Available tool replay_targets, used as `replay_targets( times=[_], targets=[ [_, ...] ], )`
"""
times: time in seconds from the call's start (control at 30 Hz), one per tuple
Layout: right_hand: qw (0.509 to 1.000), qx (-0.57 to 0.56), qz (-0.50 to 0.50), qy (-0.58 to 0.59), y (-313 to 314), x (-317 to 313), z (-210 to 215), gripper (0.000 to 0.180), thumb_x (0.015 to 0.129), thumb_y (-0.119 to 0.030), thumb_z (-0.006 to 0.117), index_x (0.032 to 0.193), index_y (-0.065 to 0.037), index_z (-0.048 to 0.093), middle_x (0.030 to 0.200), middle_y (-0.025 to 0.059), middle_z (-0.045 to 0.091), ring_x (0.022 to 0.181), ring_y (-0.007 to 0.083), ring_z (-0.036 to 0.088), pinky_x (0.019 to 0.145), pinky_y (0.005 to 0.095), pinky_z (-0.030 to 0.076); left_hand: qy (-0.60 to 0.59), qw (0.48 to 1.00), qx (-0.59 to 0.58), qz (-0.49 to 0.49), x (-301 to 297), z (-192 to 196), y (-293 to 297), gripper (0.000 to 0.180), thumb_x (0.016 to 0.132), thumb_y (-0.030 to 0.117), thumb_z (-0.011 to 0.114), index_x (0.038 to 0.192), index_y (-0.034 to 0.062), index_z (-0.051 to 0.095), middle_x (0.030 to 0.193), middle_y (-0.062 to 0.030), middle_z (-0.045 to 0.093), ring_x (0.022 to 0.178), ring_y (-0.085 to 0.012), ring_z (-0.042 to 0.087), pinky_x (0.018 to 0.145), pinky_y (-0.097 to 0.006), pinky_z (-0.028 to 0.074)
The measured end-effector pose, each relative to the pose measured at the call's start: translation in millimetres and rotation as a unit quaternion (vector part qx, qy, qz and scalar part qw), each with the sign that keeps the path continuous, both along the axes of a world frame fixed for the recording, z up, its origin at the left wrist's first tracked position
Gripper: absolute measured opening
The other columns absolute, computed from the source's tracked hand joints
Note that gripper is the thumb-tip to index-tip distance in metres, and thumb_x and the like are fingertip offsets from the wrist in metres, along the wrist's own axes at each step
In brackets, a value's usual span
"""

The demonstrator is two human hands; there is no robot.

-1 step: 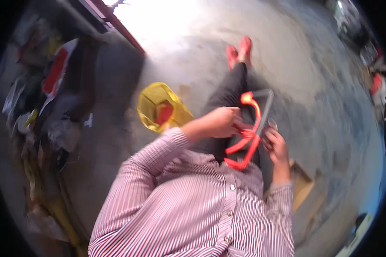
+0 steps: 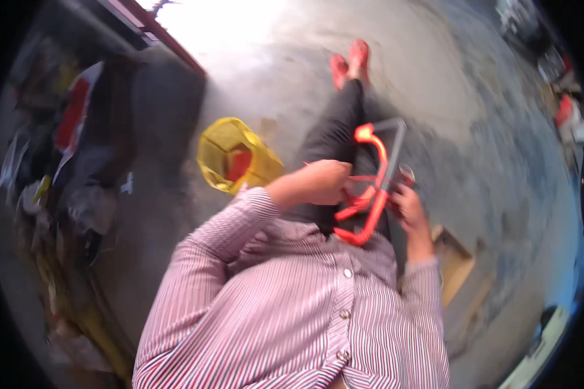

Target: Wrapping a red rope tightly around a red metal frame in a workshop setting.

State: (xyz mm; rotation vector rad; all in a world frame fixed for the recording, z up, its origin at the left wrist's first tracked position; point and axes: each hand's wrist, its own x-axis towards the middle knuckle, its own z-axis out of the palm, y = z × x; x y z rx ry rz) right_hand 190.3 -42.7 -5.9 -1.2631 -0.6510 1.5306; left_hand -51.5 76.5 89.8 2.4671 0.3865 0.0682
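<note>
Left grip (image 2: 324, 183): fingers curled around a red strip (image 2: 365, 178), now showing thinner toward the red-and-grey frame (image 2: 390, 168) between both grips. Right grip (image 2: 409, 206): fingers bent, hold indeterminable. Handling continues.

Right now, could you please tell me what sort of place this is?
Probably a storeroom or small workshop: the bare, patchy concrete floor, the clutter heaped along the left and the open yellow bag suggest it.
</note>
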Motion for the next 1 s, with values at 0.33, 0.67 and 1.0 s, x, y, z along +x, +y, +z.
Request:
replay_targets(
  times=[0.33, 0.67, 1.0],
  targets=[
    [0.976, 0.013, 0.188, -0.106, -8, -25, 44, 0.02, 0.08, -0.003, 0.068, 0.099, -0.001, 0.069, 0.096, 0.0019, 0.068, 0.087, 0.0109, 0.061, 0.083, 0.0261, 0.049, 0.003, 0.989, -0.019, 0.143, 35, -36, -40, 0.017, 0.071, 0.019, 0.07, 0.079, 0.0043, 0.066, 0.083, -0.0134, 0.062, 0.08, -0.0315, 0.064, 0.07, -0.042, 0.052],
    [0.92, 0.245, -0.272, 0.14, -57, 84, 114, 0.009, 0.077, -0.005, 0.054, 0.068, -0.006, 0.054, 0.094, 0.0097, 0.059, 0.085, 0.0174, 0.053, 0.082, 0.0344, 0.042, -0.244, 0.926, -0.223, 0.185, 45, -79, -21, 0.024, 0.074, 0.003, 0.06, 0.097, -0.0025, 0.056, 0.082, -0.0071, 0.056, 0.077, -0.0222, 0.06, 0.078, -0.031, 0.047],
    [0.861, 0.182, -0.474, -0.022, -180, 200, 115, 0.018, 0.082, -0.005, 0.055, 0.068, -0.008, 0.044, 0.064, -0.0011, 0.039, 0.049, 0.0063, 0.029, 0.043, 0.0209, 0.023, -0.081, 0.664, -0.684, 0.289, 69, -63, -35, 0.007, 0.082, 0.002, 0.053, 0.089, 0.0022, 0.051, 0.072, -0.0046, 0.054, 0.058, -0.012, 0.049, 0.053, -0.024, 0.038]
  ],
)
